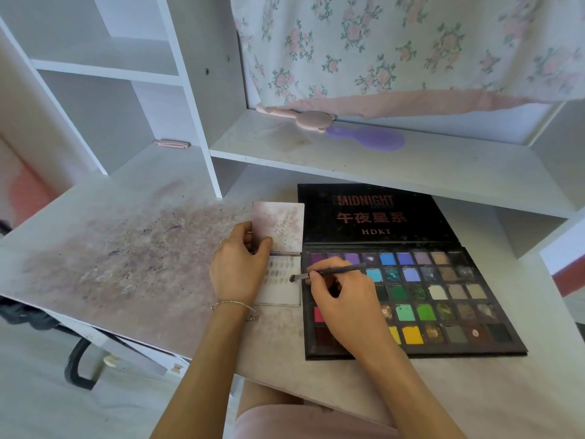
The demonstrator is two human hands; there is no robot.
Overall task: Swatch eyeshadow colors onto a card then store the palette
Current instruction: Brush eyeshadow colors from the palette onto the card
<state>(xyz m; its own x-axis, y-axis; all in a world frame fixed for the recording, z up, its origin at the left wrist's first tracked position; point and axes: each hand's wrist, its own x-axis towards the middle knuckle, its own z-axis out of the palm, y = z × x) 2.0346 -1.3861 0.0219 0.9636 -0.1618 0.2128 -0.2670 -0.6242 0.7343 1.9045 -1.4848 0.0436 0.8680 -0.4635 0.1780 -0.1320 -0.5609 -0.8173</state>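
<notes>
A large black eyeshadow palette (443,299) lies open on the desk, its lid flat behind it and several coloured pans showing. Left of it lies a small white swatch card (285,289) with rows of faint colour dabs. Its stained upper flap (280,224) stands raised. My left hand (240,267) grips the flap's left edge, thumb on its front. My right hand (345,299) pinches a thin dark brush (329,273) over the palette's left side. The brush tip touches the card's right edge.
The desk top (126,255) is smeared with powder to the left. A shelf above the palette holds a purple hairbrush (370,137) and a pink brush (300,117). A floral cloth (411,49) hangs behind. A chair leg (76,365) shows below left.
</notes>
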